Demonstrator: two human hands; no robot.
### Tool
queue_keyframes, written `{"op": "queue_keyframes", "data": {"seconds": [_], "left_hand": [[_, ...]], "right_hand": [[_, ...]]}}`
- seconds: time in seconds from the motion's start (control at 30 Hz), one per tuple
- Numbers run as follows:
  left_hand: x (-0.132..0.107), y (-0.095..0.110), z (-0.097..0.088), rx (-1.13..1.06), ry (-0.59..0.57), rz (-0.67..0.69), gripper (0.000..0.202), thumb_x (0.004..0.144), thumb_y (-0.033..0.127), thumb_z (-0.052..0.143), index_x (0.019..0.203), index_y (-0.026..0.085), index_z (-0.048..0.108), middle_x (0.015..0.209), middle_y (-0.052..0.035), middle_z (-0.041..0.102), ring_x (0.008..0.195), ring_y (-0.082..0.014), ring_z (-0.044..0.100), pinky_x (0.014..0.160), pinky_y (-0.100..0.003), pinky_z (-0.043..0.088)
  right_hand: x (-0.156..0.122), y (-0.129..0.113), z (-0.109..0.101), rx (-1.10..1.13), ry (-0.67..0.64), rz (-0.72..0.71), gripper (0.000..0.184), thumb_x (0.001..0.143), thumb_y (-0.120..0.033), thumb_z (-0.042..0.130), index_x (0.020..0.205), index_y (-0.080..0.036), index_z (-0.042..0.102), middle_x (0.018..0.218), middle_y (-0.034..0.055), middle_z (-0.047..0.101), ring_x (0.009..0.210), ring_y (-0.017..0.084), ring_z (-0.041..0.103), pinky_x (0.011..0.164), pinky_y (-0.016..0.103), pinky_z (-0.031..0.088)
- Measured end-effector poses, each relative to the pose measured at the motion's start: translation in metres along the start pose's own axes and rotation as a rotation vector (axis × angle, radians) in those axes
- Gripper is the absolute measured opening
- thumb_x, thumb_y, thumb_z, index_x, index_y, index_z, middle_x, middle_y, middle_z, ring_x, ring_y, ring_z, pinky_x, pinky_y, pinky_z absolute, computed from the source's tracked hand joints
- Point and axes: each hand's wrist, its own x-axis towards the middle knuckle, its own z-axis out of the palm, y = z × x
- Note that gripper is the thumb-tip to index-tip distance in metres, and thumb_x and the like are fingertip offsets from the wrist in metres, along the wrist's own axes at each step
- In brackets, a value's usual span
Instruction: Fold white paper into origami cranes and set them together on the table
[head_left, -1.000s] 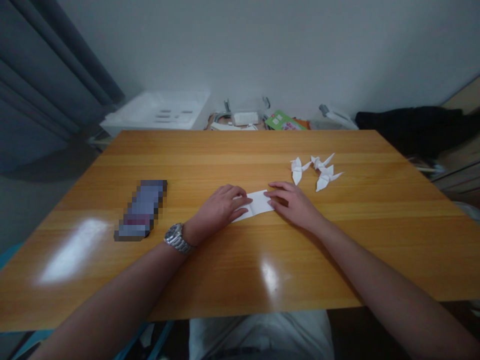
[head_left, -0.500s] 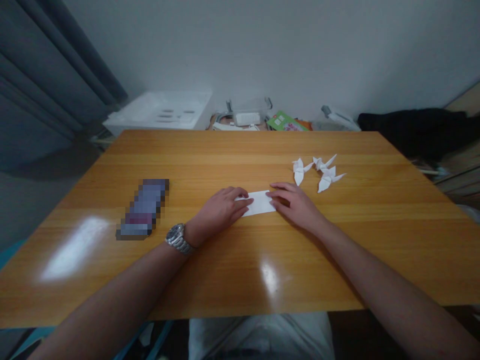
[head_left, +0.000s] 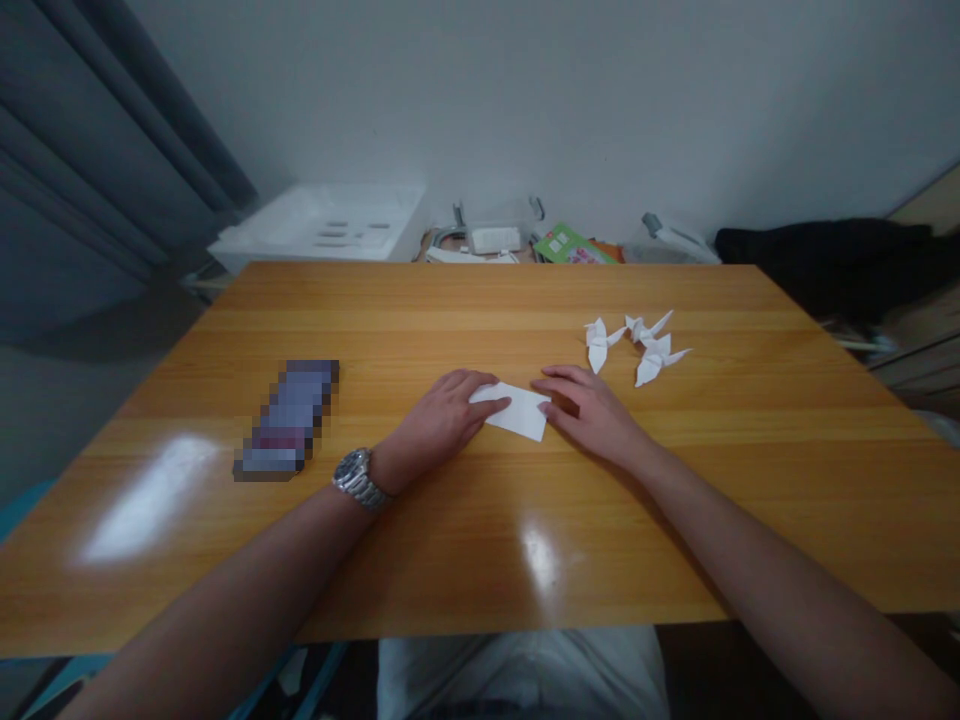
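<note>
A small white folded paper (head_left: 523, 412) lies at mid-table between my hands, its right end angled towards me. My left hand (head_left: 454, 412), with a metal watch on the wrist, grips the paper's left end, thumb on top and fingers at the far edge. At the right end is my right hand (head_left: 589, 408), its fingers apart and curved. Its thumb tip meets the paper's right edge, while the forefinger sits beyond the far corner. Beyond my right hand stand three white paper cranes: one on the left (head_left: 597, 345), one behind (head_left: 646, 327) and one in front (head_left: 657, 360).
On the left of the wooden table (head_left: 420, 320) lies a blurred-out phone-like thing (head_left: 289, 415). Past the far edge are a white plastic tray (head_left: 322, 225), a green booklet (head_left: 574, 245) and cables. Dark cloth (head_left: 832, 260) hangs at the far right.
The paper has turned clockwise, its right end swinging towards me. My right fingers have come off the paper's top, and my left thumb reaches slightly further over it.
</note>
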Motion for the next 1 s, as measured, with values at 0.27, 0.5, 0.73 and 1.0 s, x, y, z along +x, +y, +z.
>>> {"op": "queue_keyframes", "data": {"seconds": [0.27, 0.5, 0.73, 1.0], "left_hand": [[-0.002, -0.002, 0.003, -0.041, -0.043, -0.039, 0.039, 0.104, 0.020, 0.048, 0.137, 0.032, 0.065, 0.142, -0.0105, 0.057, 0.129, -0.0271, 0.056, 0.110, -0.049, 0.047], [0.001, 0.003, 0.000, -0.170, -0.082, 0.021, 0.036, 0.100, 0.045, 0.058, 0.123, 0.019, 0.067, 0.148, -0.0154, 0.055, 0.141, -0.0303, 0.049, 0.124, -0.056, 0.028], [0.000, 0.001, 0.001, -0.198, -0.060, 0.057, 0.028, 0.102, 0.035, 0.056, 0.125, 0.023, 0.067, 0.160, -0.0136, 0.042, 0.148, -0.0297, 0.040, 0.124, -0.057, 0.029], [0.001, -0.003, 0.001, -0.134, 0.003, -0.007, 0.035, 0.102, 0.016, 0.048, 0.131, 0.027, 0.066, 0.142, -0.0105, 0.056, 0.130, -0.0257, 0.054, 0.112, -0.048, 0.045]], "right_hand": [[0.000, -0.001, 0.001, -0.018, 0.003, -0.051, 0.029, 0.101, -0.032, 0.057, 0.124, -0.023, 0.072, 0.133, 0.0138, 0.065, 0.124, 0.029, 0.060, 0.107, 0.052, 0.049], [0.000, -0.003, 0.000, -0.040, 0.004, -0.064, 0.030, 0.101, -0.033, 0.057, 0.125, -0.026, 0.072, 0.133, 0.0127, 0.065, 0.125, 0.030, 0.059, 0.107, 0.053, 0.048], [0.001, -0.009, -0.001, -0.093, -0.036, -0.098, 0.032, 0.102, -0.031, 0.056, 0.130, -0.028, 0.070, 0.140, 0.0105, 0.062, 0.129, 0.029, 0.055, 0.109, 0.055, 0.046], [0.001, -0.010, -0.006, -0.066, -0.025, -0.108, 0.026, 0.098, -0.028, 0.062, 0.120, -0.025, 0.074, 0.148, 0.0120, 0.057, 0.136, 0.031, 0.052, 0.113, 0.059, 0.044]]}}
